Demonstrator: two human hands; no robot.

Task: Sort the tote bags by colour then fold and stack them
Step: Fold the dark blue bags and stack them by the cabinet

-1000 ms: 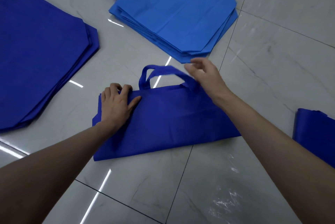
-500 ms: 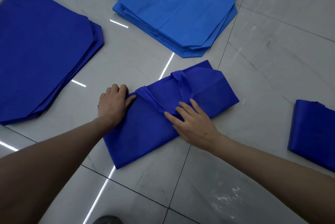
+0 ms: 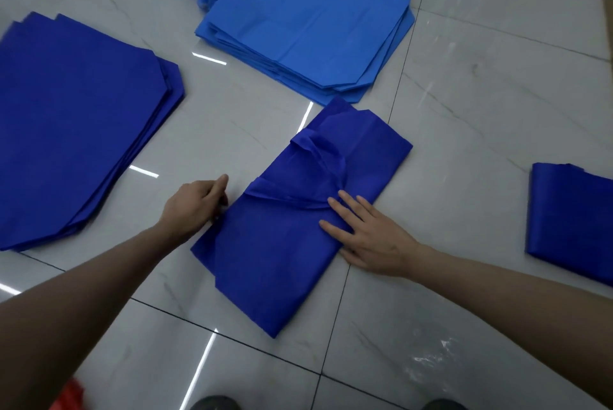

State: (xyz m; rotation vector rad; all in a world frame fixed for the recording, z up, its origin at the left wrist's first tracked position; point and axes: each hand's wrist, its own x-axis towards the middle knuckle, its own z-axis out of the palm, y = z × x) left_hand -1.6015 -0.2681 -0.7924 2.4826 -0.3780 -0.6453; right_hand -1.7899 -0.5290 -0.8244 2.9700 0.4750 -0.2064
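A dark blue tote bag (image 3: 282, 260), folded into a long strip, lies slantwise on the tiled floor in the middle of the head view. Its handles (image 3: 298, 190) are laid back over the cloth. My right hand (image 3: 368, 237) presses flat on the bag's right side with straight fingers, just below the handles. My left hand (image 3: 195, 204) is at the bag's left edge, where its curled fingers hold the edge and the thumb sticks out.
A stack of flat dark blue bags (image 3: 83, 127) lies at the left. A stack of light blue bags (image 3: 308, 28) lies at the back, handles to its left. A folded dark blue pile (image 3: 570, 220) sits at the right. Something red (image 3: 71, 396) shows at the bottom edge.
My right hand laid the handles back over the bag and now presses flat lower down. The bag turned more slantwise. My left hand slid off the bag's corner to its edge.
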